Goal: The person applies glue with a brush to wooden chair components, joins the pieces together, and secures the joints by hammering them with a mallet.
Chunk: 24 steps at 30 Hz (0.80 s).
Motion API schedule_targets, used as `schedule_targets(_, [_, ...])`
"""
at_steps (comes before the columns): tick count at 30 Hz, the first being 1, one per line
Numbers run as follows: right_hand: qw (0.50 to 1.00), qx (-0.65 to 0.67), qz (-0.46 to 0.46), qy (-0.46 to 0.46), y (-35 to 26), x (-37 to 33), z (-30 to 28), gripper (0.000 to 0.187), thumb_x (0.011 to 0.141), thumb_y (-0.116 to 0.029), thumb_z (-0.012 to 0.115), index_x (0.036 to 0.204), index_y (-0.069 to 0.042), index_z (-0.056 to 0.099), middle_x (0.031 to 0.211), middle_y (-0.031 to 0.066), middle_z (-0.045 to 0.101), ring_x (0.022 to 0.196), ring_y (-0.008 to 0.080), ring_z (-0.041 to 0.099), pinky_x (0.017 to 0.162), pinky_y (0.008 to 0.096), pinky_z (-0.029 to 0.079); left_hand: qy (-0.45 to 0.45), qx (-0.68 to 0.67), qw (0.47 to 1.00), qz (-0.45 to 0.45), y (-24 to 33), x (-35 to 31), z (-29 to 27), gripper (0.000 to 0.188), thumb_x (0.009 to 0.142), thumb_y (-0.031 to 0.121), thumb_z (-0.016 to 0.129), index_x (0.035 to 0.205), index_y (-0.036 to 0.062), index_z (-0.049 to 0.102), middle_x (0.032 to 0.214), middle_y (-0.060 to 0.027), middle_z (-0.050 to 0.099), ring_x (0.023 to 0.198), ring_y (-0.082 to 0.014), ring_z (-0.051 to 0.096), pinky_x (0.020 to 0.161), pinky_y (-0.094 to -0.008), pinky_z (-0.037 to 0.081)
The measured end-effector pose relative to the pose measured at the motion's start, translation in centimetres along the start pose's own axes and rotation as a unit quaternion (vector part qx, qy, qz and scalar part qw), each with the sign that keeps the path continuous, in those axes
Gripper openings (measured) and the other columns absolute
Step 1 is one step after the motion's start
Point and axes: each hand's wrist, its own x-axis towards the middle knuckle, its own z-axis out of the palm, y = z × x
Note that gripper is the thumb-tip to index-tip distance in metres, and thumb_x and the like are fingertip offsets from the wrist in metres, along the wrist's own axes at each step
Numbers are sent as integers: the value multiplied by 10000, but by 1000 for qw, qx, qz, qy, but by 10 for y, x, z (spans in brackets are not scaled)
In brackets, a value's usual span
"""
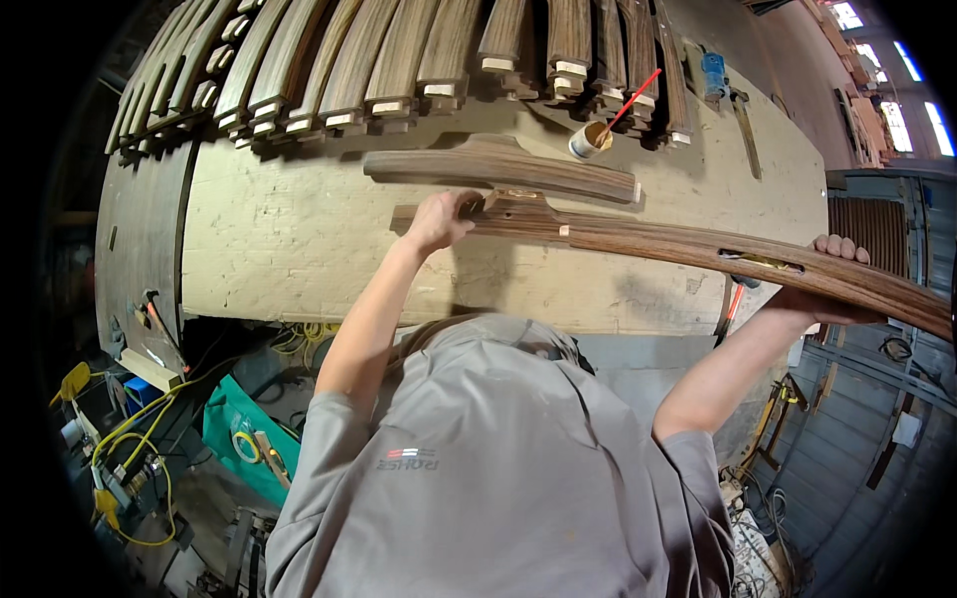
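The left hand point(439, 221) is closed around the left part of a short, brown-grained wooden piece with a raised hump point(508, 215). The right hand point(815, 306) grips a long, curved, reddish-brown wooden piece point(658, 242) near its right end, fingers showing over the far edge and the wrist beneath the near one. The two pieces meet end to end at a small pale patch, held above the near part of a worn, cream-coloured tabletop point(299, 249). A narrow slot opens in the long piece just left of the right hand; what lies inside is too small to tell.

Just beyond, another humped brown wooden piece point(498, 167) lies on the tabletop. Past it stands a small white pot with brownish contents point(588, 146), a thin red stick point(630, 105) leaning out of it. Along the far side lies a row of dark brown wooden pieces with pale end tenons point(344, 60). To their right are a blue tool point(714, 78) and a long, narrow, brownish tool point(746, 135).
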Motion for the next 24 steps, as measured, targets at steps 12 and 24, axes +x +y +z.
schedule_targets(12, [955, 112, 36, -273, 26, 15, 18, 297, 965, -319, 461, 1074, -57, 552, 810, 92, 604, 681, 208, 572, 688, 333, 432, 8, -75, 983, 167, 104, 16, -22, 576, 700, 238, 803, 1207, 81, 578, 1182, -114, 602, 1145, -282, 536, 978, -395, 428])
schedule_targets(24, [997, -72, 30, 15, 52, 10, 113, 996, 756, -735, 510, 1409, -15, 294, 1279, 240, 476, 1159, 359, 520, 1005, 494, 421, -236, -470, 845, 97, 217, 53, -7, 543, 591, 72, 873, 1060, 55, 599, 1002, -18, 640, 969, -124, 567, 891, -276, 438])
